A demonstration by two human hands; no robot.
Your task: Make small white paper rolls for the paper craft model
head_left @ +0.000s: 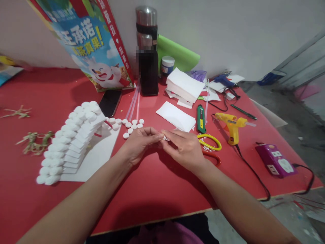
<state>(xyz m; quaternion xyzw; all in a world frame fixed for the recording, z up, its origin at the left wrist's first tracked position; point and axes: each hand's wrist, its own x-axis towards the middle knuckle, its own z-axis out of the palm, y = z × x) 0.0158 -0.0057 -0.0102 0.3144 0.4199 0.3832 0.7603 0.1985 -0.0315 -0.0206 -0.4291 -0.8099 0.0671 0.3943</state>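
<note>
Above the middle of the red table, my left hand (139, 144) and my right hand (185, 149) meet fingertip to fingertip. Pinched between them is a small white piece (165, 138), mostly covered by the fingers, so its exact kind does not show. Behind my left hand lie several small white round discs (134, 126). Scissors with one yellow and one red handle (215, 142) rest partly hidden beyond my right hand, among white scraps. At the left, a row of white discs and folded white strips (68, 144) is lined up on a white sheet (95, 162).
A yellow glue gun (232, 125), a green cutter (200, 118) and a purple power socket (275, 159) are on the right. White paper (176, 116) lies ahead. Farther back stand a phone (149, 73), a thermos (146, 20) and a printed bag (93, 47). Dry knotted strands (35, 139) lie left.
</note>
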